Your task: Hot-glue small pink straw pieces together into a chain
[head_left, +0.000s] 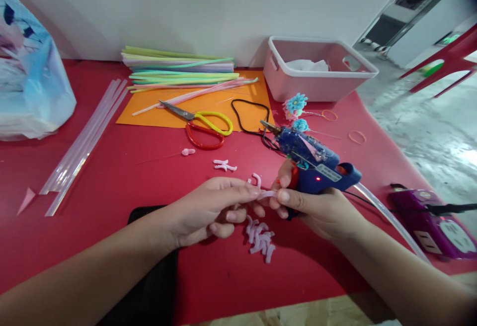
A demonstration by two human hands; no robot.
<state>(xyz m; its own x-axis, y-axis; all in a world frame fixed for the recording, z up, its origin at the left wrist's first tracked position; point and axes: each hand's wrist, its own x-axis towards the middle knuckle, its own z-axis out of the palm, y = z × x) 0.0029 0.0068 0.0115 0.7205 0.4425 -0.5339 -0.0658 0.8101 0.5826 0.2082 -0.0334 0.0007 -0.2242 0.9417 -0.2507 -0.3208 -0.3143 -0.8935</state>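
Between my two hands is a short pale pink pipe cleaner piece [268,194]. My left hand [218,204] pinches its left end with thumb and index finger. The thumb of my right hand [322,209] is at its other end, while that hand also holds a blue hot glue gun [309,157] with a lit red light and its nozzle toward the upper left. A curved pink piece [257,180] shows just above my left fingertips. Below my hands lies a pile of short bent pink pieces [261,239]. Two joined pink pieces [224,165] lie beyond them.
Scissors [197,117] lie partly on orange paper [145,110] near bundled pipe cleaners [182,62]. Clear glue sticks [87,144] and a plastic bag [33,77] are left. A pink basket [309,80], blue flowers [297,103] and a purple power socket [428,221] are right.
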